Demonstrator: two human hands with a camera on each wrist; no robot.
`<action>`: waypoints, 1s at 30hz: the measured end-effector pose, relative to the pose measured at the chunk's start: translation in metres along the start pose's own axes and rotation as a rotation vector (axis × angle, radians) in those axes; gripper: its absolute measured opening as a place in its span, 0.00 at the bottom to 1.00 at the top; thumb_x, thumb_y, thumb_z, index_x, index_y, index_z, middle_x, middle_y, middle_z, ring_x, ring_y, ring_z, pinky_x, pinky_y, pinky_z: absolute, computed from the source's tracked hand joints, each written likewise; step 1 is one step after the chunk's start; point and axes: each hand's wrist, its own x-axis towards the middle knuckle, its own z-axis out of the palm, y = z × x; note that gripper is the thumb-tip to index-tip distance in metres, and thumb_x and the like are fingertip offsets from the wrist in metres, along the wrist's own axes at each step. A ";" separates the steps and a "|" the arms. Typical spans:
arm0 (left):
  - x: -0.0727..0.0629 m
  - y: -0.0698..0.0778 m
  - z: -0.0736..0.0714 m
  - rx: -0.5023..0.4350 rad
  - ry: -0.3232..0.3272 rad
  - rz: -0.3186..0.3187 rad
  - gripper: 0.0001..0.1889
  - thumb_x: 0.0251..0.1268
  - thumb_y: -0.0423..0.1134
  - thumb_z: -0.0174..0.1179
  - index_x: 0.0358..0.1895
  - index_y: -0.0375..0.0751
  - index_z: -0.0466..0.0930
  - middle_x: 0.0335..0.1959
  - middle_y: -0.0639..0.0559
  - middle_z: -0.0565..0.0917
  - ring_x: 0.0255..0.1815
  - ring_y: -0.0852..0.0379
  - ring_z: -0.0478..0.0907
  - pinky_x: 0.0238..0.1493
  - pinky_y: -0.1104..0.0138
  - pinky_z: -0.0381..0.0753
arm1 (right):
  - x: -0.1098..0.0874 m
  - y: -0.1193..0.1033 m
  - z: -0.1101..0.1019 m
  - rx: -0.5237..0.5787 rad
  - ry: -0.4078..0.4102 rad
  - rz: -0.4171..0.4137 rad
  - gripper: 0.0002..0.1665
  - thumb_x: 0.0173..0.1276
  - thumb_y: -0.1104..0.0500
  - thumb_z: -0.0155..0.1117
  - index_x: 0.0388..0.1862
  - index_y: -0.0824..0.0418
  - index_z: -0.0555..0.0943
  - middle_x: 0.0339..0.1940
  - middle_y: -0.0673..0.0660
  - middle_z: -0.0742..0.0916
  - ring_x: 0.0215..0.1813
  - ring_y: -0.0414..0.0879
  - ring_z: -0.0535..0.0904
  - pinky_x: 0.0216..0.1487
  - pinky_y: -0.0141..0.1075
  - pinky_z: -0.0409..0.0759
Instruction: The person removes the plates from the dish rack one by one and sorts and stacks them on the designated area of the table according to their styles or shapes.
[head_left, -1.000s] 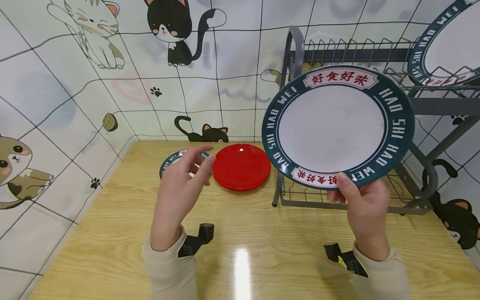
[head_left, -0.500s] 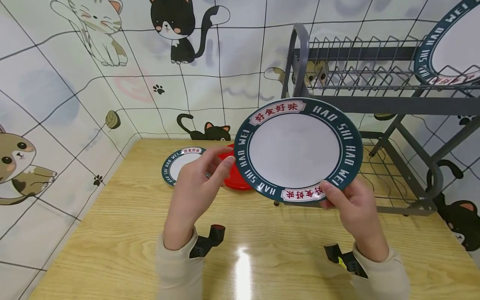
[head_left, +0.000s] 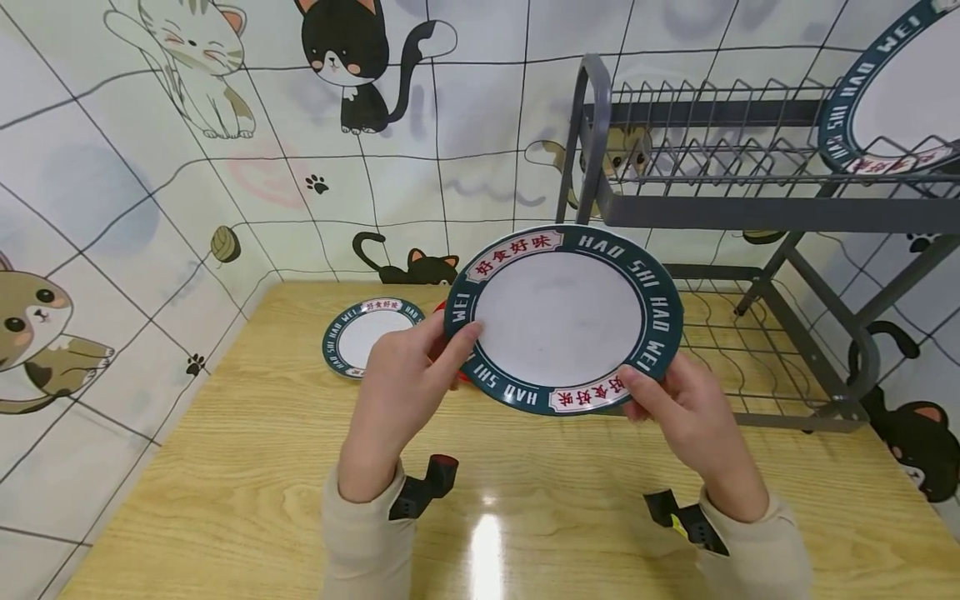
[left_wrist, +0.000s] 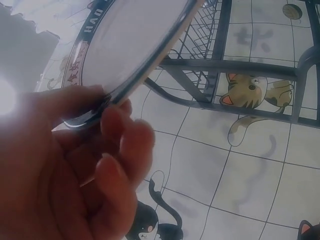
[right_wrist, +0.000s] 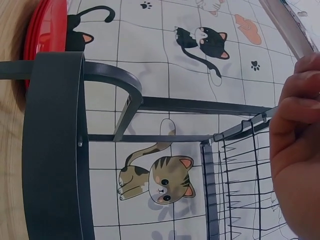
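Note:
A white oval plate [head_left: 558, 317] with a dark green lettered rim is held tilted above the table, its face toward me. My left hand [head_left: 405, 375] pinches its left edge, thumb on the front; the left wrist view shows the fingers [left_wrist: 127, 145] curled behind the plate [left_wrist: 135, 45]. At the lower right edge, my right hand [head_left: 686, 421] grips the rim with the thumb over the red lettering. In the right wrist view only part of the right hand [right_wrist: 300, 150] shows. A similar plate [head_left: 360, 337] lies on the table behind my left hand.
Red plates [right_wrist: 47, 25] are stacked at the back, mostly hidden in the head view. A grey two-tier dish rack [head_left: 750, 212] stands at the right. Another green-rimmed plate [head_left: 911, 96] stands in its upper tier. Cat-patterned walls bound the wooden table [head_left: 247, 467].
The held plate has come down and left, away from the rack. My left hand has moved right and taken hold of its left edge. My right hand keeps its grip.

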 end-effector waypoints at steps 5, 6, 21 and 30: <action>-0.001 -0.002 -0.001 -0.028 -0.010 0.004 0.15 0.60 0.56 0.51 0.24 0.52 0.74 0.09 0.67 0.70 0.12 0.71 0.64 0.15 0.69 0.60 | 0.000 0.004 0.001 -0.066 0.041 -0.002 0.21 0.61 0.76 0.53 0.53 0.64 0.71 0.33 0.53 0.81 0.21 0.41 0.73 0.21 0.29 0.74; -0.001 -0.002 -0.001 -0.031 -0.011 0.009 0.15 0.60 0.56 0.51 0.24 0.52 0.74 0.08 0.67 0.70 0.12 0.71 0.65 0.15 0.69 0.60 | 0.000 0.005 0.001 -0.075 0.049 -0.006 0.21 0.60 0.76 0.53 0.52 0.64 0.71 0.33 0.53 0.82 0.21 0.41 0.73 0.20 0.29 0.74; -0.002 -0.002 -0.006 -0.043 -0.155 -0.110 0.28 0.56 0.63 0.49 0.07 0.50 0.71 0.03 0.63 0.69 0.03 0.66 0.63 0.12 0.67 0.63 | 0.000 0.007 0.000 -0.111 0.080 -0.016 0.17 0.61 0.74 0.54 0.49 0.65 0.73 0.23 0.51 0.81 0.19 0.39 0.72 0.20 0.27 0.73; -0.004 -0.012 -0.014 -0.038 -0.152 -0.075 0.30 0.57 0.62 0.49 0.04 0.49 0.66 0.00 0.60 0.64 0.11 0.65 0.66 0.17 0.69 0.64 | 0.001 0.002 0.005 -0.145 0.036 0.031 0.18 0.56 0.72 0.61 0.45 0.60 0.75 0.18 0.48 0.79 0.20 0.40 0.72 0.22 0.29 0.72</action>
